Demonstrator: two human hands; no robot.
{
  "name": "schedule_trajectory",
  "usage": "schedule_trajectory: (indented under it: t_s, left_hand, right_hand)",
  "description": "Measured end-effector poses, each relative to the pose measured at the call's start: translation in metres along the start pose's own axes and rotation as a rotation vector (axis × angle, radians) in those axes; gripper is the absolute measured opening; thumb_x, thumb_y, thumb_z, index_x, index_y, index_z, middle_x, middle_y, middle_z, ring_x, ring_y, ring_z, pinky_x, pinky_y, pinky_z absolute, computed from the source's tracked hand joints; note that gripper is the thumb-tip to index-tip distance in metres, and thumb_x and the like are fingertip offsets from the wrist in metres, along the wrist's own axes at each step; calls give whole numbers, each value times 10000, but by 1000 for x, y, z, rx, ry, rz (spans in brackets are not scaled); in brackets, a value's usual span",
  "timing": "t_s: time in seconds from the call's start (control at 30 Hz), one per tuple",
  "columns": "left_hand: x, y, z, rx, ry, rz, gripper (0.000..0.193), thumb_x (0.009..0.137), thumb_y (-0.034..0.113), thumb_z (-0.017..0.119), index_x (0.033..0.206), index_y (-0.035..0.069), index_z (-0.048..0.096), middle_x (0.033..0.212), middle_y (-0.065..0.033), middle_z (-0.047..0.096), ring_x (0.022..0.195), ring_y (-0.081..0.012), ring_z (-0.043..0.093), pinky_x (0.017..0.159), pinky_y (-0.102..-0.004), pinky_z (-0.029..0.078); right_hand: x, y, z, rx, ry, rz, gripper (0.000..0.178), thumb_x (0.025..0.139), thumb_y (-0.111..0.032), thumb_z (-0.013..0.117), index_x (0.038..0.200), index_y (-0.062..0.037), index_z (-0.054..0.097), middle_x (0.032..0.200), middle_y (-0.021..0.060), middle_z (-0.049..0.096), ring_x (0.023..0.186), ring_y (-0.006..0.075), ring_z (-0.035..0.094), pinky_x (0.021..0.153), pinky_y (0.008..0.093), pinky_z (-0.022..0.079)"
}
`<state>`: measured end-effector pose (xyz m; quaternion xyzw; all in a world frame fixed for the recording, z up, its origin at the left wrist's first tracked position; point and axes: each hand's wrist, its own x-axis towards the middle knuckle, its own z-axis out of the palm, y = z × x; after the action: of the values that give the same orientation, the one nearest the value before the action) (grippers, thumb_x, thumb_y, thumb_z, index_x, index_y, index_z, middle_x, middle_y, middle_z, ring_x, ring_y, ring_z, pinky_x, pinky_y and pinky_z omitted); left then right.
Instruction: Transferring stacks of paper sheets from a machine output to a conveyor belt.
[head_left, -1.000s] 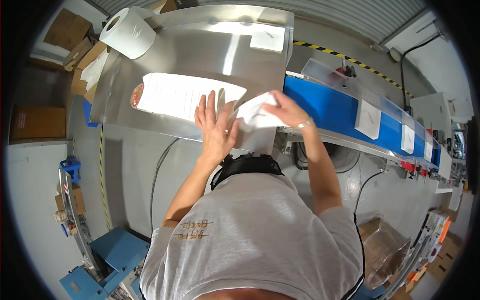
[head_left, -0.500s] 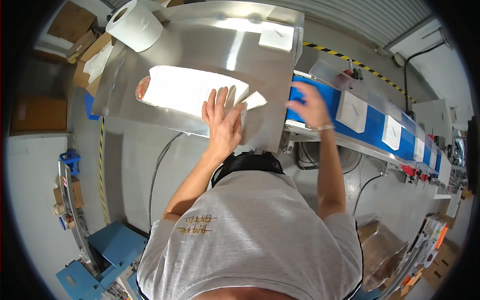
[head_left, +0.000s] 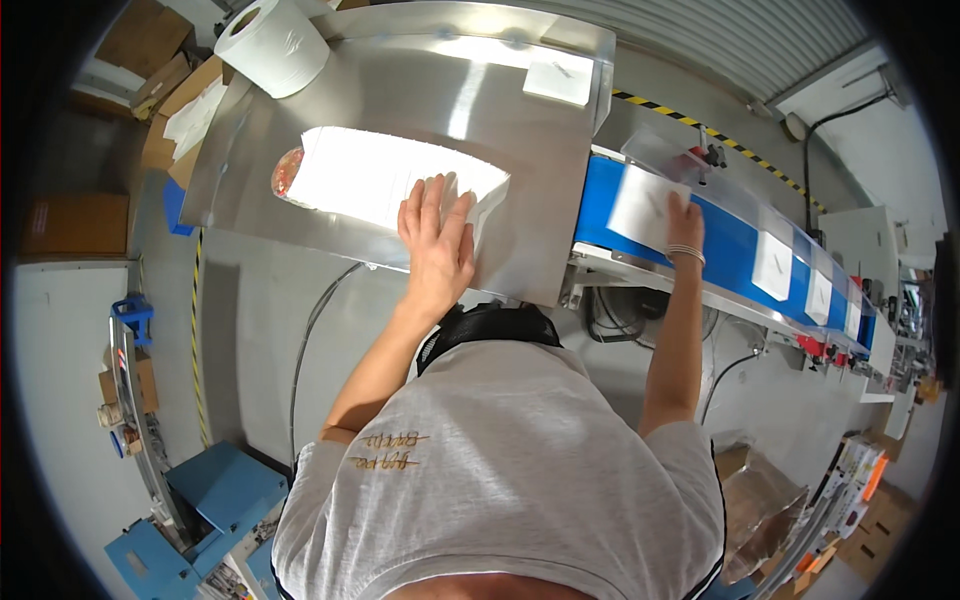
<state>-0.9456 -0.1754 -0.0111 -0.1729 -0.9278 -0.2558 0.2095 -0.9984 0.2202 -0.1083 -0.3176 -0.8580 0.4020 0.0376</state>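
Observation:
A long row of flat white square packets (head_left: pixel 370 180), packed face to face, lies on the steel table (head_left: pixel 400 90). My left hand (head_left: pixel 437 245) rests on the right end of this row, fingers stretched out over it; the thumb side is near the end packet. Over the blue conveyor belt (head_left: pixel 597 205), my right hand (head_left: pixel 685 225) pinches the right edge of one white square packet (head_left: pixel 645 205) with a small grey mark. That packet is slightly blurred. Against the row's left end sits a rounded, red-speckled object (head_left: pixel 287 173).
A white paper roll (head_left: pixel 285 50) stands at the table's far left corner. Another white packet (head_left: pixel 558 77) lies at the far right. Further along the belt are several packets (head_left: pixel 772 265), beside a clear guard (head_left: pixel 655 160). An open carton (head_left: pixel 185 115) is left of the table.
My right hand has moved right along the belt and now grips a packet. The tilted packet at the row's right end is gone from there. My left hand stays on the row.

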Motion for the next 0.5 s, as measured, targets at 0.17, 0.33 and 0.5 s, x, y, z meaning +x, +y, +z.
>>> schedule_trajectory:
  t_s: [0.17, 0.33, 0.5]
  left_hand:
    - [4, 8, 2, -36, -8, 2, 400, 749, -33, 587, 1133, 71, 628, 1401, -201, 360, 1322, -437, 256, 1069, -550, 172]
    - [6, 5, -4, -36, -68, 29, 398, 750, -16, 593, 1130, 95, 634, 1440, -203, 315, 1342, -442, 216, 1074, -550, 147]
    - [0, -2, -12, -47, -6, -54, 439, 777, 60, 637, 1210, 78, 572, 1459, -228, 257, 1343, -449, 203, 1070, -550, 173]
  right_hand:
    - [-45, -47, -10, -297, 313, -608, 488, 749, -273, 743, 1133, -31, 563, 1049, 181, 618, 983, 338, 574, 850, 407, 451]
    - [-114, -146, 57, 135, -661, -813, 532, 775, -189, 736, 1257, -101, 530, 1316, 146, 470, 1250, 270, 426, 990, 362, 397]
    - [-115, -148, 56, 197, -924, -348, 516, 881, -250, 665, 1298, -21, 465, 1226, 99, 549, 1096, 148, 521, 944, 286, 421]
